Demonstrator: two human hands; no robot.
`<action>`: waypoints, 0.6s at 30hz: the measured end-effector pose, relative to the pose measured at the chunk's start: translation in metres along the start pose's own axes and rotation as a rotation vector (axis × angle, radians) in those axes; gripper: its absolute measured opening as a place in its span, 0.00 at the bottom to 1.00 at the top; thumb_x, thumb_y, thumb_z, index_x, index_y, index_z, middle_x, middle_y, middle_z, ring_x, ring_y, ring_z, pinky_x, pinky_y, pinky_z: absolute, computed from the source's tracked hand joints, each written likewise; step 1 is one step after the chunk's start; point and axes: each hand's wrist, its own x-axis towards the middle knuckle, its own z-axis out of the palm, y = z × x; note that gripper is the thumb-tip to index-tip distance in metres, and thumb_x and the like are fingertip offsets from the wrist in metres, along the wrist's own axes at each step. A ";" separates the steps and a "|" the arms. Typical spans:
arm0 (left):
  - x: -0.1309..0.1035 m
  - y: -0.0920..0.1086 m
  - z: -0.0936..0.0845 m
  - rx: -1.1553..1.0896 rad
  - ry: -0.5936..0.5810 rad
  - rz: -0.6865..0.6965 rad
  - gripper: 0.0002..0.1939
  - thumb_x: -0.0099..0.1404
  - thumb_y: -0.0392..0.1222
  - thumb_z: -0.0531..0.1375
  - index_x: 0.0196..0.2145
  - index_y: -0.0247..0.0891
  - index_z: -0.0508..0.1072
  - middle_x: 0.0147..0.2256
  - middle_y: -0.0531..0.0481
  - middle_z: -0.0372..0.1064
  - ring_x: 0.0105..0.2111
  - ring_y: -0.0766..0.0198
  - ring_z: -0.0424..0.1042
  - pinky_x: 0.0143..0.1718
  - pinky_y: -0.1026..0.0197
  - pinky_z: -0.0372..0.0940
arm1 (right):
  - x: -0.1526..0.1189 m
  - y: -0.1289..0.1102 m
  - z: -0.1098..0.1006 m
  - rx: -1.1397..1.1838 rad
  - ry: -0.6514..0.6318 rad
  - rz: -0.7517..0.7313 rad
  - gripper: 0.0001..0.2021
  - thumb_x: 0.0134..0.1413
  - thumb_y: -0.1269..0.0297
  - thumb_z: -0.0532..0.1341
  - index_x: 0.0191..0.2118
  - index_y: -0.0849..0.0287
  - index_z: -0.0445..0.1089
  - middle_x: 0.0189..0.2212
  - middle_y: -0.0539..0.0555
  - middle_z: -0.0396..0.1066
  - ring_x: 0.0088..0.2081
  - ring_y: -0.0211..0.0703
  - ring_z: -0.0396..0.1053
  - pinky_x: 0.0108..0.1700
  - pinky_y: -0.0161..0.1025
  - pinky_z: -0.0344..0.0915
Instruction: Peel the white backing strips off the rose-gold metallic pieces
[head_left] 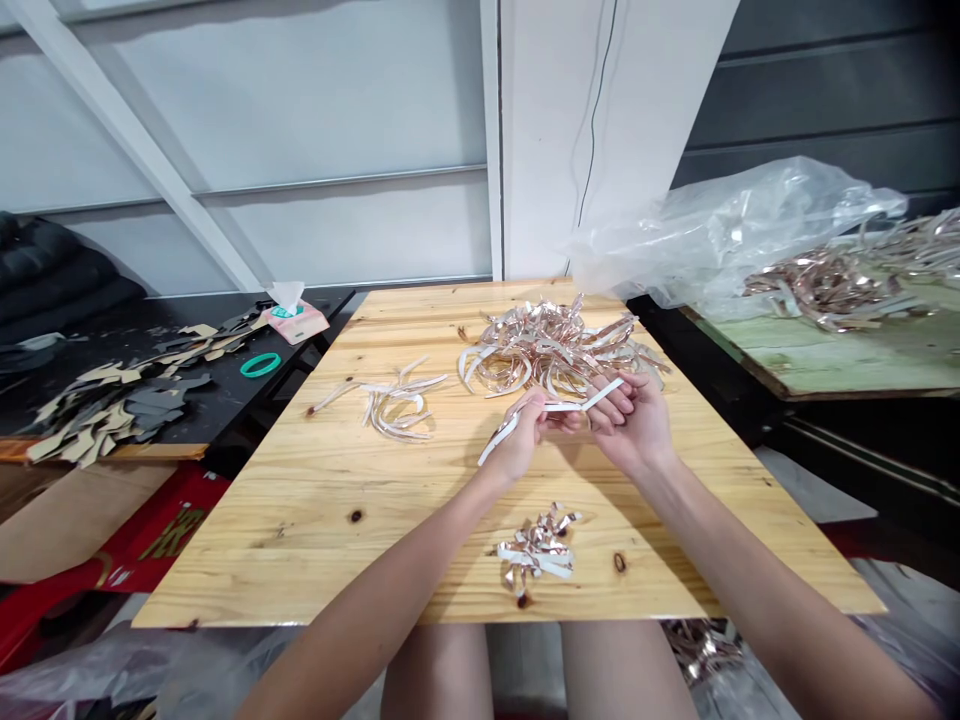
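Observation:
A narrow strip, white on the side facing me, is held between my two hands above the wooden table. My left hand is closed on it, and one end hangs down over the wrist side. My right hand has its fingers curled around the other part, where the strip bends upward. Just beyond the hands lies a large tangled pile of shiny rose-gold and white strips. To the left is a small loose bunch of pale strips. Short shiny cut pieces lie near the front edge.
On the black table at left are beige and grey scraps, a green tape ring and a tissue pack. At right, a clear plastic bag and more shiny strips rest on another board.

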 end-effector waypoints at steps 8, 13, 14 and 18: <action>-0.012 0.008 0.004 0.347 -0.207 0.071 0.23 0.68 0.64 0.58 0.38 0.39 0.64 0.33 0.51 0.67 0.35 0.61 0.70 0.41 0.57 0.67 | -0.015 0.018 0.012 -0.415 -0.180 -0.031 0.15 0.47 0.66 0.65 0.18 0.57 0.59 0.11 0.44 0.50 0.15 0.32 0.44 0.17 0.31 0.45; -0.010 0.008 0.004 0.332 -0.225 0.072 0.20 0.74 0.61 0.51 0.36 0.41 0.63 0.32 0.49 0.69 0.35 0.58 0.73 0.41 0.55 0.69 | -0.011 0.009 0.010 -0.235 -0.191 0.035 0.15 0.48 0.66 0.63 0.18 0.57 0.57 0.11 0.44 0.48 0.16 0.32 0.42 0.19 0.31 0.50; -0.010 0.008 0.004 0.350 -0.219 0.070 0.19 0.74 0.60 0.51 0.36 0.41 0.64 0.32 0.49 0.69 0.35 0.58 0.73 0.41 0.54 0.69 | -0.011 0.007 0.009 -0.204 -0.186 0.049 0.15 0.48 0.66 0.63 0.18 0.57 0.56 0.11 0.44 0.47 0.16 0.32 0.41 0.19 0.31 0.49; -0.008 0.007 0.002 0.432 -0.242 0.060 0.20 0.76 0.57 0.48 0.35 0.41 0.65 0.31 0.49 0.68 0.34 0.60 0.72 0.42 0.56 0.68 | -0.009 0.003 0.008 -0.122 -0.170 0.071 0.15 0.48 0.68 0.62 0.19 0.57 0.55 0.11 0.43 0.47 0.16 0.32 0.39 0.18 0.31 0.48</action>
